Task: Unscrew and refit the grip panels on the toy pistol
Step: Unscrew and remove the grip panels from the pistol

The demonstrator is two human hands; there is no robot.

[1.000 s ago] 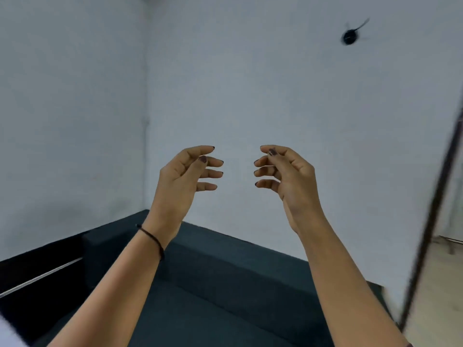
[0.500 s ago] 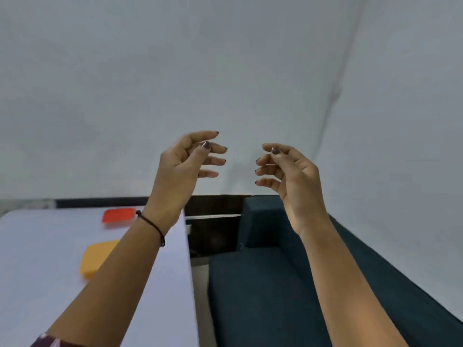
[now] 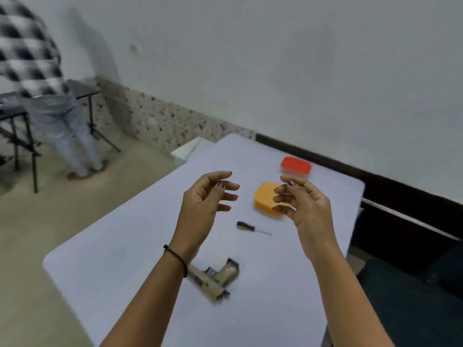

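Note:
A tan toy pistol (image 3: 216, 278) lies on the white table (image 3: 125, 246), partly hidden by my left forearm. A small screwdriver (image 3: 251, 228) with a black and yellow handle lies further back, its shaft pointing right. My left hand (image 3: 203, 204) and my right hand (image 3: 300, 204) hover above the table, palms facing each other. Their fingers are loosely curled and neither hand holds anything.
An orange box (image 3: 266, 198) and a clear container with a red lid (image 3: 295, 166) stand at the table's far side. A person in a checked shirt (image 3: 37, 71) stands at the far left by black stands. A dark sofa (image 3: 413, 309) is on the right.
The view has swung left and down from the wall and sofa to the table. The pistol and screwdriver have come into sight. Both hands keep the same raised pose.

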